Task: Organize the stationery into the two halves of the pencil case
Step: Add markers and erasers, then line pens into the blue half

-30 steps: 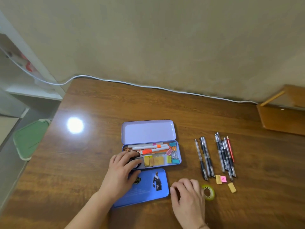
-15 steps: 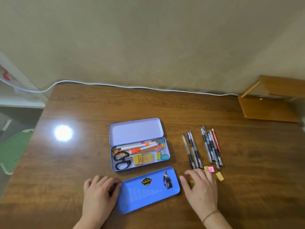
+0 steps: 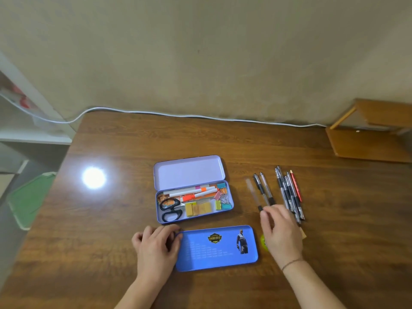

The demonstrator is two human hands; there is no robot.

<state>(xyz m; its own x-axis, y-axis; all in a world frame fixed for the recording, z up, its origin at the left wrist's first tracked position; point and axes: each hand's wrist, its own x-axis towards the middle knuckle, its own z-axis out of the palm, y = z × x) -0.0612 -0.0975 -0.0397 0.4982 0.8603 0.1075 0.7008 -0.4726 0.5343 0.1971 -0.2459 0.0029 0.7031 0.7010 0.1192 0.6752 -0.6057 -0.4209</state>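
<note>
I see a brown wooden table filling most of the head view, with a white cable running along its far edge under the wall. Near the middle lies the open pencil tin: its pale lid is folded back and bare, and its lower half holds black-handled scissors, white markers with orange and pink bands, yellowish erasers and a cluster of coloured binder clips.

Just in front of it sits the separate blue tray with a printed figure and badge. My left hand rests at the tray's left end, fingers curled loosely against its rim; whether they truly grip it I cannot tell.

My right hand hovers to the right of the tray, fingers relaxed and slightly apart, their tips just short of the near ends of the loose pens — touching nothing that I can make out. One clear pen lies alone, blurred; a pair of pens lies beside it, and a larger bundle of black pens with a red pencil lies further right.

Under the right hand, a yellow-green tape roll peeks out at the thumb side, between hand and tray.
</note>
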